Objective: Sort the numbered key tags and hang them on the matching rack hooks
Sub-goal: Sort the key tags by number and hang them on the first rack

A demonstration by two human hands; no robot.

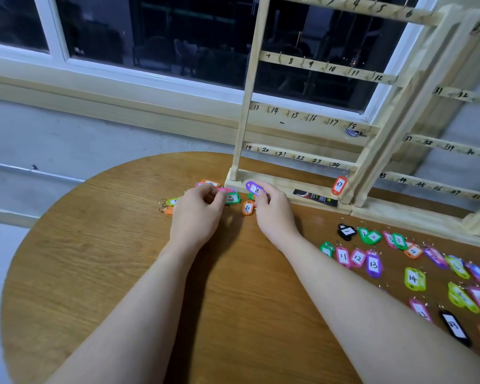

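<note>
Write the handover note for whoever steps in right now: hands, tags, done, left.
Left hand: fingers curled in the unsorted tag pile, apparently pinching a pink tag.
Right hand: holds a purple tag.
Sorted tags lie in number order on the table, right side.
Done: most sorting; one red tag 37 hangs by the rack base.
Left: finish the pile, hang everything.

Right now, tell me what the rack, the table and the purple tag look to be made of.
Rack: pale bare wood, matte, grain faintly visible.
Table: brown wood or wood-look laminate, printed-looking grain with a slight sheen.
Purple tag: glossy coloured plastic, probably with a white paper label insert.
</note>
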